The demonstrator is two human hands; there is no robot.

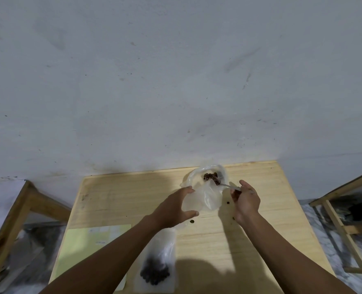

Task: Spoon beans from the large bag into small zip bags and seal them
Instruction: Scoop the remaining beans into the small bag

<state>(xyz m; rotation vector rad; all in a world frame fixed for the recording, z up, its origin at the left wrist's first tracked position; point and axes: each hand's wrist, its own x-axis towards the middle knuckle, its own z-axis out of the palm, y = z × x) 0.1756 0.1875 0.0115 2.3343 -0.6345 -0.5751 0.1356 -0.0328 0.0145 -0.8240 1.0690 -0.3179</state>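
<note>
The large clear plastic bag (207,194) lies at the far middle of the wooden table (260,240), its mouth open with dark beans (210,176) inside. My right hand (244,201) grips a metal spoon (226,185) whose bowl, loaded with beans, sits in the bag's mouth. My left hand (175,205) is spread wide against the bag's left side, thumb and fingers apart. A small zip bag (156,264) with dark beans at its bottom lies near the front of the table under my left forearm.
A pale green sheet of paper (86,247) lies at the table's front left. A few loose beans (228,202) dot the tabletop near the bag. Wooden stands flank the table at left (16,219) and right (335,219). A grey wall rises behind.
</note>
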